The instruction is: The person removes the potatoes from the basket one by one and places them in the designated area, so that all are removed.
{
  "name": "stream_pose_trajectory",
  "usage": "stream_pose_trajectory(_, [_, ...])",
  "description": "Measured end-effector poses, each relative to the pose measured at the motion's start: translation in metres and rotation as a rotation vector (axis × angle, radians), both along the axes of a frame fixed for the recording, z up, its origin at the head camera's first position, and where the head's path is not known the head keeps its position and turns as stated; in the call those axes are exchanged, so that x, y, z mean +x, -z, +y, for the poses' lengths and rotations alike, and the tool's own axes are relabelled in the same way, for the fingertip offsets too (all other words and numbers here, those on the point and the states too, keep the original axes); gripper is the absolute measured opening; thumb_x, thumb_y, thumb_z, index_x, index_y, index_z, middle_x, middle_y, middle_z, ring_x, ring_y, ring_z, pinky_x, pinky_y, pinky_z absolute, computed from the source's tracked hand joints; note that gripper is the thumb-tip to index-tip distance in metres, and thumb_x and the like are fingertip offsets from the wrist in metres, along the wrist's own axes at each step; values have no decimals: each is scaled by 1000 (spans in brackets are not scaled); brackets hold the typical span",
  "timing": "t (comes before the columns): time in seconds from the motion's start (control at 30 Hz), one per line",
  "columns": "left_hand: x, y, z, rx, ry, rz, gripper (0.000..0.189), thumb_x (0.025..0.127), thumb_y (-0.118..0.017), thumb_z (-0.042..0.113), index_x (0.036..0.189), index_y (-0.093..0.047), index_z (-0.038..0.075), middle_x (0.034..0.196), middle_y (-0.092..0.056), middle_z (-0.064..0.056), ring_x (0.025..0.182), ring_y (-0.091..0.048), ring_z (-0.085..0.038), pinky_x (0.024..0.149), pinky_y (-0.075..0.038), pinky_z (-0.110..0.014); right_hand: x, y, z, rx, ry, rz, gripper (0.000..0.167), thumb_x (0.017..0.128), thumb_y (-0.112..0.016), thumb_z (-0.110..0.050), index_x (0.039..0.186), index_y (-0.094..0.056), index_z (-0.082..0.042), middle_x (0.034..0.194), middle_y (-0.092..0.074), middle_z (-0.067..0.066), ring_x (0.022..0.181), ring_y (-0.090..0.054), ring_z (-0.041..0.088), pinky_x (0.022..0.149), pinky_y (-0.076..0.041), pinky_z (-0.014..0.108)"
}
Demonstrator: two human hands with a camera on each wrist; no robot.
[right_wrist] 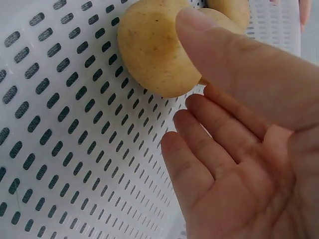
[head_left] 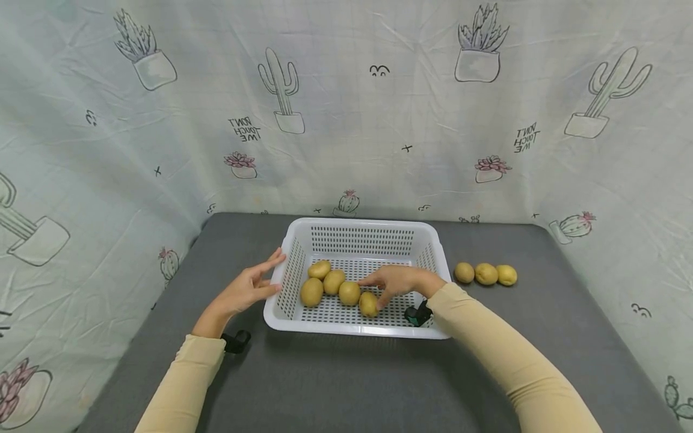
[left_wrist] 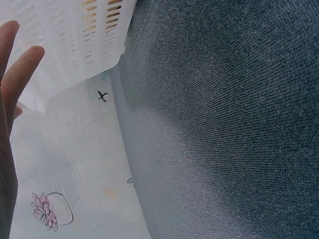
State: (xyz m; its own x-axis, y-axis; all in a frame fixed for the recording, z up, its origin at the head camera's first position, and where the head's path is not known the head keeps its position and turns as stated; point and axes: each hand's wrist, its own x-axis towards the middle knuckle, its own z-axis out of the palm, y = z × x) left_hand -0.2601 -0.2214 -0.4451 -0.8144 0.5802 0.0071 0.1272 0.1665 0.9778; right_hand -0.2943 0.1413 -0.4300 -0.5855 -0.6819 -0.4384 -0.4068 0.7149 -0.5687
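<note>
white basket [head_left: 346, 329] sits on the grey table [head_left: 335, 385], long side toward the person. five potatoes [head_left: 311, 292] inside, all in the left and middle part. four of them make a slanting line from far left to near middle; the fifth sits left of that line. near-end potato [head_left: 369, 304] is the one under the right hand.

right hand [head_left: 397, 281] is inside the basket, reaching in over the right side. thumb tip is at the near-end potato's right edge, index tip close to the next one up the line. right wrist view: thumb stands well apart from the fingers and overlaps the potato; other fingers relaxed, side by side, not wrapped round it. can't tell how firmly the thumb touches.

left hand [head_left: 246, 291] is outside, at the basket's left rim. fingers spread, thumb apart, nothing gripped. tips are at the rim; actual contact can't be told.

three more potatoes [head_left: 486, 273] lie in a row on the table, right of the basket, just beside each other. beige sleeves [head_left: 498, 349] on both arms, black strap [head_left: 236, 341] at the left wrist. cactus-print sheet [head_left: 346, 90] hangs behind and at both sides.
</note>
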Motion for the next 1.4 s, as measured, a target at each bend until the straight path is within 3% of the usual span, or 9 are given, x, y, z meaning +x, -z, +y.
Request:
stream_pose_trajectory(0.23, [0,0,1,-4,2,5,73,92,-60,6,151,-16,0,160,9,-8,121,-46,-50,84,-50,-23,2,0,-1,-28,63,-73,66,79,-76,-13,139,-49,-11,142,-50,5,132,-45,24,109,-34,41])
stream_pose_trajectory(0.53, [0,0,0,6,-2,-8,73,92,-60,6,151,-17,1,160,8,-7,123,-44,-51,84,-50,-23,1,4,-2,-26,87,-76,64,78,-77,-13,136,-52,-11,138,-53,5,129,-47,23,107,-36,41])
stream_pose_trajectory(0.97, [-1,0,0,3,-4,-15,73,92,-60,5,151,-16,1,160,8,-7,123,-44,-51,84,-51,-23,2,4,-5,-44,80,-66,56,72,-82,-17,124,-61,-13,125,-60,2,119,-53,21,103,-40,41])
stream_pose_trajectory(1.4, [0,-1,1,-18,-15,-4,73,92,-59,3,151,-16,0,160,8,-8,124,-44,-49,84,-50,-22,0,13,-8,-15,63,-46,60,72,-83,-18,127,-59,-13,123,-61,-1,112,-56,15,98,-44,34])
